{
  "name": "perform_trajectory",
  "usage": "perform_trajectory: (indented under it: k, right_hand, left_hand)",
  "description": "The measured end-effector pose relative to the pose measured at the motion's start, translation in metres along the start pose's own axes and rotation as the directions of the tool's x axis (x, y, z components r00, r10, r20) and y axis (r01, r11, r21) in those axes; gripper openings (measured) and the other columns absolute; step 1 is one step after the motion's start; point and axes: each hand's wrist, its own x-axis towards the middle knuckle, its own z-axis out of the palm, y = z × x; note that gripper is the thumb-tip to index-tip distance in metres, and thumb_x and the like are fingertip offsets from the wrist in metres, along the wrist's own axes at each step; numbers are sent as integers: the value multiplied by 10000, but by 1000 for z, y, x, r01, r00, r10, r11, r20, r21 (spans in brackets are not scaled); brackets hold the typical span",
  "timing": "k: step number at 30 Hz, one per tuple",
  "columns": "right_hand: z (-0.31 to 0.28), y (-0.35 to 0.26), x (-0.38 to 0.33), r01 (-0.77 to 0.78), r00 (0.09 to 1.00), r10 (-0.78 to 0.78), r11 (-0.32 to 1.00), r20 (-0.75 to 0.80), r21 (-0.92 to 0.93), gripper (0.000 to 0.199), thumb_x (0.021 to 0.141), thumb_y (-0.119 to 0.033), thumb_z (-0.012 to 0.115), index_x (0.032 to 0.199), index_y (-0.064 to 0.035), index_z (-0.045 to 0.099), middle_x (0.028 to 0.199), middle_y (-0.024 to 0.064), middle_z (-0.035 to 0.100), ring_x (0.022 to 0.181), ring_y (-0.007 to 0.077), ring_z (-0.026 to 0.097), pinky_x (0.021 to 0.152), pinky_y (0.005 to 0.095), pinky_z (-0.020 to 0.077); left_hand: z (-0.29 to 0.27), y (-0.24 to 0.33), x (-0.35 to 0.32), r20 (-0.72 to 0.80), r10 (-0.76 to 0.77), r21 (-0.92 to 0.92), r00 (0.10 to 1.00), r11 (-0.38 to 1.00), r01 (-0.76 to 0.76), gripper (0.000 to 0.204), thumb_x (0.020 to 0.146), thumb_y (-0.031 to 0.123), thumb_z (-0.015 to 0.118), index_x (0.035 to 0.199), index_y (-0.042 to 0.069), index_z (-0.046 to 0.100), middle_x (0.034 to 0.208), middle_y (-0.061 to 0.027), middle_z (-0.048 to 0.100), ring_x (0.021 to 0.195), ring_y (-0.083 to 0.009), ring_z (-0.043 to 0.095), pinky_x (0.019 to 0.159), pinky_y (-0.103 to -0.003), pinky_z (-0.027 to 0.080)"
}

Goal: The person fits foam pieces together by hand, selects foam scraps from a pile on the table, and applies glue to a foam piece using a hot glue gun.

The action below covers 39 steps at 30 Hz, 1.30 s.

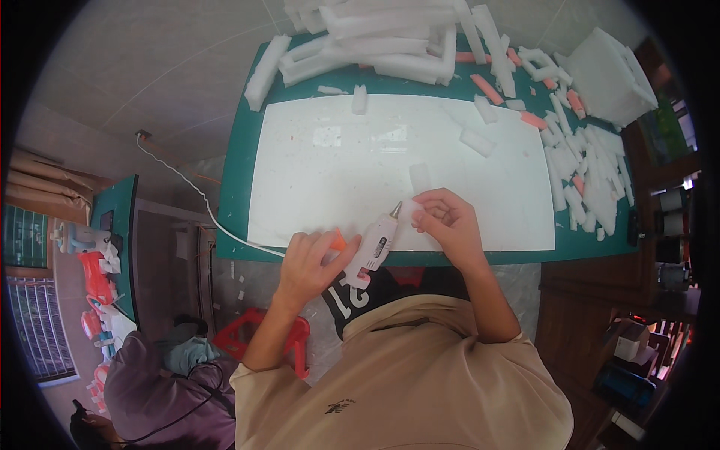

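Observation:
My left hand (pixel 306 262) is closed round the handle of a white hot glue gun (pixel 377 244), which has an orange part by my fingers. Its metal nozzle slants up and to the right, close to my right hand (pixel 452 223). Between the thumb and fingertips of that hand is a small white foam piece (pixel 412 209), near or touching the nozzle tip; I cannot tell which. Just beyond it, a white foam block (pixel 421 178) lies on the white board (pixel 315 180). Both hands are over the board's near edge.
A white cord (pixel 201 196) runs from a wall socket to my left hand. Stacked foam frames (pixel 390 45) line the back of the green table (pixel 238 180). Foam scraps (pixel 592 172) and a foam box (pixel 609 79) are at right. A red stool (pixel 301 337) stands below left.

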Motion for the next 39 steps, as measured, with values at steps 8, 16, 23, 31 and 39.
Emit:
perform_trajectory:
  k: [8, 16, 23, 31, 39]
  right_hand:
    - [-2, 2, 2, 19, 1000, -19, 1000, -9, 2, 225, 868, -35, 676, 1070, 41, 612, 899, 69, 651, 789, 99, 610, 700, 227, 495]
    - [-3, 5, 3, 15, 1000, -15, 1000, -10, 14, 226, 865, -25, 675, 1071, 43, 612, 898, 68, 655, 792, 100, 617, 700, 225, 497]
    - [-5, 8, 3, 7, 1000, -7, 1000, -13, 10, 231, 868, -32, 673, 1078, 42, 609, 905, 69, 661, 791, 99, 619, 701, 229, 499]
    - [-4, 6, 3, -17, 1000, 17, 1000, -15, 3, 211, 866, -9, 642, 1071, 31, 606, 883, 71, 657, 790, 101, 598, 697, 241, 477]
    - [-8, 4, 7, -39, 999, 38, 999, 24, 34, 212, 859, -19, 646, 1061, 35, 607, 875, 73, 659, 768, 111, 602, 693, 245, 478]
  left_hand:
    - [5, 0, -2, -29, 12, 9, 1000, 1000, -12, 450, 680, 78, 667, 1119, 172, 700, 1072, -79, 516, 858, -214, 551, 655, -329, 436]
    - [8, -1, -4, -18, 13, 2, 1000, 1000, -13, 458, 667, 66, 668, 1112, 171, 699, 1080, -80, 513, 853, -214, 551, 662, -330, 442]
    - [8, 0, -4, -21, 24, 10, 999, 1000, -24, 459, 665, 69, 667, 1111, 177, 699, 1095, -81, 511, 842, -212, 551, 663, -329, 443]
    - [10, 0, -3, -28, 43, 29, 999, 999, -42, 451, 675, 73, 659, 1112, 180, 696, 1076, -72, 513, 830, -204, 536, 654, -326, 438]
    - [9, -4, -1, -28, 62, 51, 998, 997, -61, 443, 694, 71, 647, 1120, 184, 691, 1067, -61, 516, 839, -197, 524, 649, -329, 438]
